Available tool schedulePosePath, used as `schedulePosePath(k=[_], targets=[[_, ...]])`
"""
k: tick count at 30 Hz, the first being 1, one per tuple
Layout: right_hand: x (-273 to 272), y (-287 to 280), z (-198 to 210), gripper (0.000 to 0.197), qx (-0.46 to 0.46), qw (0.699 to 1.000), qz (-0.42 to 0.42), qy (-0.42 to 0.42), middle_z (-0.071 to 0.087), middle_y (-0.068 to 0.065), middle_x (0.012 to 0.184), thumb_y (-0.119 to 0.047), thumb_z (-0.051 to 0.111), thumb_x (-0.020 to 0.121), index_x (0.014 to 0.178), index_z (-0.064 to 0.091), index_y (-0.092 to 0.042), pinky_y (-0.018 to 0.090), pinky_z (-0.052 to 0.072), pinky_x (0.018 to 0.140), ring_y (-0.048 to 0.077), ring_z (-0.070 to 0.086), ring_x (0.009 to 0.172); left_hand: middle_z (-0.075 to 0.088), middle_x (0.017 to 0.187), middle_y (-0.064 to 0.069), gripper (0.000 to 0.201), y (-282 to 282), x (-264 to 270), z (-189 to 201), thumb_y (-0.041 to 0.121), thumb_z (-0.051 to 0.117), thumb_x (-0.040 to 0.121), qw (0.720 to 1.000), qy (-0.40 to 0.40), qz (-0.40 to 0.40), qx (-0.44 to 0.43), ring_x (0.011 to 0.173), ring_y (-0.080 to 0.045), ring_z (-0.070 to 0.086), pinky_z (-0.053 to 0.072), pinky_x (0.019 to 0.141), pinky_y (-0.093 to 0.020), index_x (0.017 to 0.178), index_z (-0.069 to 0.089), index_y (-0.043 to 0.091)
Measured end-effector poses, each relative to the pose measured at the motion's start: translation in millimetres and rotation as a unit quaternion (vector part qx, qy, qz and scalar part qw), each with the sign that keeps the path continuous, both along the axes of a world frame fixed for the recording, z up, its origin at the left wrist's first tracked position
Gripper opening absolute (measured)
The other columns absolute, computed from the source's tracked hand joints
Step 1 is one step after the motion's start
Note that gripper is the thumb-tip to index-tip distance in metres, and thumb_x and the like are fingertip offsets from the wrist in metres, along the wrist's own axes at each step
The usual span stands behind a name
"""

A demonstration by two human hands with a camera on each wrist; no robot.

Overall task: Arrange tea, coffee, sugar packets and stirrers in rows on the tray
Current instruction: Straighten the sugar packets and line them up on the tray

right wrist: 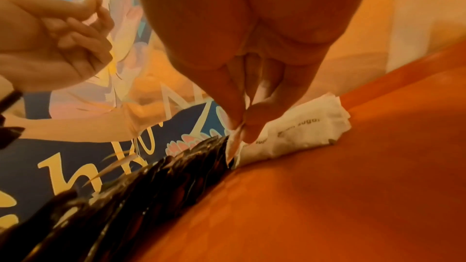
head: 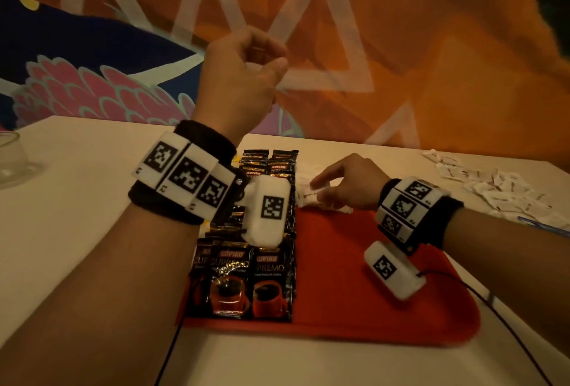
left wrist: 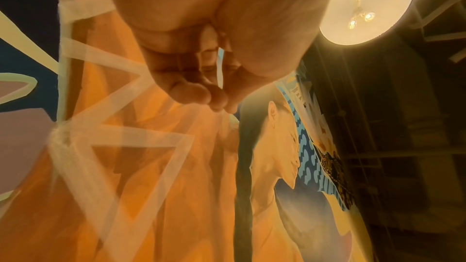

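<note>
A red tray [head: 354, 277] lies on the white table. Black coffee sachets [head: 246, 277] fill its left part in overlapping rows. At the tray's far edge, right beside the sachets, lie a few white sugar packets [head: 308, 196]. My right hand [head: 333, 188] is low over them and pinches one sugar packet [right wrist: 302, 127] between thumb and fingertips [right wrist: 242, 127], close to the sachets [right wrist: 151, 186]. My left hand [head: 246, 68] is raised above the far end of the tray, fingers curled with the thumb against them and nothing in it [left wrist: 201, 91].
A loose heap of white sugar packets [head: 499, 188] lies on the table at the far right, with a thin blue stick [head: 543, 226] in front of it. A glass [head: 12, 157] stands at the far left. The tray's right half [right wrist: 327, 186] is bare red. A painted wall is behind.
</note>
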State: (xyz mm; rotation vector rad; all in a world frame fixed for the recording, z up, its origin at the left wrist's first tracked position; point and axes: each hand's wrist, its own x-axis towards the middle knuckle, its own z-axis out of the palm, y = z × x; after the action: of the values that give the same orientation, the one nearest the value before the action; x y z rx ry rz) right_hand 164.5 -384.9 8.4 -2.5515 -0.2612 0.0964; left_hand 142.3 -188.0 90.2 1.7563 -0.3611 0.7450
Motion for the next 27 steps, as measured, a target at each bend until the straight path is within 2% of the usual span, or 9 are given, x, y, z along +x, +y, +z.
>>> schedulePosePath(k=[4,7,10,13,14,16,19,23,27], targets=[[3.0,11.0,-1.7,0.021,-0.024,1.000,-0.002,0.003,0.071,-0.009,0.107,-0.028,0.080,0.081,0.101,0.077,-0.032,0.024,0.049,0.090,0.008,0.064,0.092,0.064,0.098,0.008,0.008,2.5,-0.2,1.7,0.015,0.063,0.096,1.000,0.004,-0.001,-0.002,0.064,-0.001,0.061,0.048,0.051,-0.012,0.098,0.062,0.023],[6.4,15.2,-4.0,0.025,-0.071,0.997,-0.007,-0.010,0.070,-0.007,0.110,-0.028,0.080,0.080,0.105,0.076,-0.030,0.021,0.042,0.081,0.008,0.058,0.094,0.065,0.098,0.007,0.007,4.1,-0.5,3.0,0.015,0.063,0.097,1.000,0.009,-0.004,-0.005,0.057,0.003,0.060,0.047,0.050,-0.011,0.100,0.062,0.021],[10.7,17.6,-10.4,0.028,-0.150,0.988,0.003,-0.026,0.066,-0.002,0.114,-0.029,0.082,0.077,0.105,0.075,-0.030,0.024,0.042,0.078,0.013,0.057,0.096,0.064,0.100,0.005,0.007,4.6,-1.0,4.1,0.016,0.062,0.097,1.000,0.011,-0.003,-0.001,0.062,-0.002,0.061,0.047,0.050,-0.011,0.102,0.061,0.021],[13.2,19.0,-11.7,0.028,-0.211,0.975,0.019,-0.069,0.051,0.000,0.108,-0.034,0.081,0.079,0.105,0.073,-0.032,0.029,0.040,0.076,0.018,0.052,0.099,0.064,0.102,0.005,0.007,4.9,-0.3,4.1,0.016,0.062,0.097,1.000,0.011,-0.003,0.003,0.065,-0.004,0.060,0.047,0.050,-0.011,0.103,0.060,0.020],[13.2,19.8,-10.4,0.026,-0.210,0.974,0.024,-0.085,0.049,-0.001,0.106,-0.034,0.078,0.081,0.107,0.073,-0.032,0.029,0.041,0.076,0.017,0.050,0.098,0.064,0.103,0.005,0.007,5.0,0.0,3.9,0.017,0.061,0.097,1.000,0.011,-0.002,0.005,0.067,-0.005,0.060,0.047,0.050,-0.011,0.103,0.060,0.020],[12.5,22.0,-7.8,0.021,-0.187,0.977,0.040,-0.094,0.053,-0.003,0.102,-0.030,0.072,0.087,0.109,0.073,-0.030,0.027,0.040,0.076,0.014,0.051,0.094,0.064,0.103,0.004,0.007,4.5,0.1,3.9,0.017,0.061,0.098,1.000,0.012,-0.002,0.006,0.068,-0.005,0.060,0.047,0.050,-0.011,0.103,0.060,0.021],[10.5,27.0,-8.2,0.023,-0.179,0.980,0.065,-0.056,0.061,-0.007,0.089,-0.022,0.069,0.090,0.112,0.074,-0.026,0.023,0.040,0.073,0.012,0.057,0.087,0.064,0.101,0.004,0.006,2.7,-1.3,3.3,0.016,0.062,0.097,1.000,0.015,-0.008,0.010,0.065,-0.005,0.060,0.047,0.050,-0.011,0.101,0.061,0.021],[9.2,27.0,-4.5,0.025,-0.190,0.978,0.075,-0.034,0.066,-0.003,0.095,-0.020,0.070,0.089,0.113,0.074,-0.025,0.024,0.044,0.074,0.011,0.056,0.084,0.063,0.098,0.005,0.007,-1.4,-3.3,1.3,0.016,0.062,0.097,0.999,0.024,-0.025,0.036,0.059,0.001,0.060,0.046,0.049,-0.011,0.102,0.062,0.021],[17.2,8.0,14.5,0.022,-0.137,0.988,0.049,-0.047,0.072,-0.003,0.102,-0.026,0.075,0.086,0.107,0.076,-0.023,0.022,0.045,0.077,0.010,0.063,0.089,0.063,0.091,0.008,0.007,-3.1,-1.0,-3.7,0.015,0.063,0.097,0.998,0.010,-0.046,0.036,0.052,0.001,0.058,0.048,0.049,-0.015,0.103,0.064,0.017]])
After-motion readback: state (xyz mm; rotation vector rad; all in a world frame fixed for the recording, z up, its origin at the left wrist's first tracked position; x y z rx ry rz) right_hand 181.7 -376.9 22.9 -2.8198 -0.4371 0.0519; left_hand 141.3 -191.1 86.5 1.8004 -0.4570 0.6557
